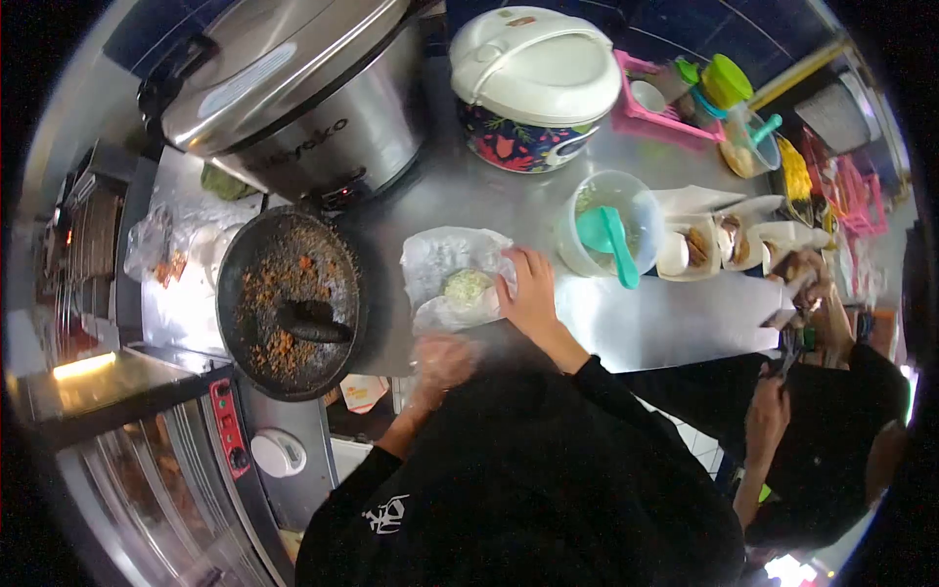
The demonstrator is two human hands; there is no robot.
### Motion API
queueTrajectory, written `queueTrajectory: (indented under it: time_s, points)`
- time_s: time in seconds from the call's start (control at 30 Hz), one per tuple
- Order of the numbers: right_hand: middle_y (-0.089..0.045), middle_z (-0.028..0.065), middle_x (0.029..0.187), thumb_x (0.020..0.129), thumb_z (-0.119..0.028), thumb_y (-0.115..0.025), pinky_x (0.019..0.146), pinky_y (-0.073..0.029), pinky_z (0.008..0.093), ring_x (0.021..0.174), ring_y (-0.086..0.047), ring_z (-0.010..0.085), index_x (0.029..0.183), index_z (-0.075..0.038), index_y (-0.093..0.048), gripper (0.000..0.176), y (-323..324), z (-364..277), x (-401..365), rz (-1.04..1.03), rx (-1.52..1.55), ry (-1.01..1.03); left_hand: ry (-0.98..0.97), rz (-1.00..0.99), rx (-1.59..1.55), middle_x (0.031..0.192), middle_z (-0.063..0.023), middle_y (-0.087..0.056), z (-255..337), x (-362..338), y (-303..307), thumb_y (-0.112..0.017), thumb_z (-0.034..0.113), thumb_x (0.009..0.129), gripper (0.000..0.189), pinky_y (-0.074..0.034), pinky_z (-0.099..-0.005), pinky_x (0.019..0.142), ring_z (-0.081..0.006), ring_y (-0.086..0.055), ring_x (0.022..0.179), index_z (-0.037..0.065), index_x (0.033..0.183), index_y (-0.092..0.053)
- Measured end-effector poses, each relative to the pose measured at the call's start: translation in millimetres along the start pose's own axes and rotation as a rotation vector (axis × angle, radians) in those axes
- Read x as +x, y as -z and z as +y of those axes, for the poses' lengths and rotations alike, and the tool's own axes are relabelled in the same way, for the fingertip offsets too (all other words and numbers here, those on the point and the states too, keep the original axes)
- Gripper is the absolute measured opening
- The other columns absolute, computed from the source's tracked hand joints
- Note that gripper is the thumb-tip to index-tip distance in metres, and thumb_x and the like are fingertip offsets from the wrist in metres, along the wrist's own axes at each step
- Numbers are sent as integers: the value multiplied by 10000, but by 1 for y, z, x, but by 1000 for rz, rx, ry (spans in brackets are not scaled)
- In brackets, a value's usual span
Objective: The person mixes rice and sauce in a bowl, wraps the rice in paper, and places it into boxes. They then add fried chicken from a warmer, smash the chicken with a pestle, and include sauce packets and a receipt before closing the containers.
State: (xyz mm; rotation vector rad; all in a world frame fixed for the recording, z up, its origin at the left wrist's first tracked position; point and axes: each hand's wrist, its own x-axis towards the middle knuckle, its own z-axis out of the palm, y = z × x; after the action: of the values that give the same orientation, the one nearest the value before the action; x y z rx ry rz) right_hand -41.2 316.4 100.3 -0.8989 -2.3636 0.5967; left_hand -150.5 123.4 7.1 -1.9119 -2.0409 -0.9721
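A stone mortar [264, 284] with its pestle [313, 321] is shown at 9 o'clock. The left hand [440, 360] is blurred, so its state cannot be told. A green mound [468, 286] is centred on a wrapper [440, 249]. The wrapper's 3 o'clock edge is covered by the right hand [530, 289], laid flat with fingers together.

L hand [442, 364] motion-blurred, grip unreadable. Big cooker [293, 88] cut by top edge. Co-worker's hand [797, 279], counter [460, 191] right edge: item too small.
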Motion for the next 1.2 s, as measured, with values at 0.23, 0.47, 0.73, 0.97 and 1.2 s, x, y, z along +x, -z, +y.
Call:
queueTrajectory:
  time_s: [0.23,0.47,0.73,0.97,1.2]
  points:
    - [-596,77,1061,748,-218,-652,850,-327,488,1029,-520,270,994,-127,-600,267,-49,0,99,-592,-160,123,17,-31,-38,1160,-53,-553,20,71,8,-634,128,744,331,-426,-427,882,-254,-521,1041,113,1074,-606]
    - [-610,61,897,694,-85,-607,785,-445,402,804,-587,259,868,-84,-654,180,-14,3,-2,-324,-10,415,-42,-136,16,1090,-57,-581,13,55,1,-644,157,772,275,-448,-399,811,-230,-545,1011,101,1040,-618]
    - [-581,93,910,645,-34,-629,696,-509,335,858,-579,261,905,-42,-622,260,-18,12,-37,-91,85,523,348,460,66,854,-125,-550,28,78,58,-693,125,754,224,-476,-403,666,-315,-555,778,45,851,-507]
    - [-554,111,903,681,26,-604,635,-508,332,802,-586,268,913,-24,-571,240,-11,2,-40,-96,319,256,464,-122,-63,910,-212,-538,29,96,17,-531,126,841,191,-423,-487,724,-376,-526,832,6,979,-477]
    - [-546,174,944,681,-65,-636,781,-482,427,877,-574,351,965,-77,-567,292,-20,9,-21,-74,-6,-242,528,-162,236,960,-180,-520,-4,91,7,-530,53,762,211,-409,-448,771,-351,-500,933,37,972,-524]
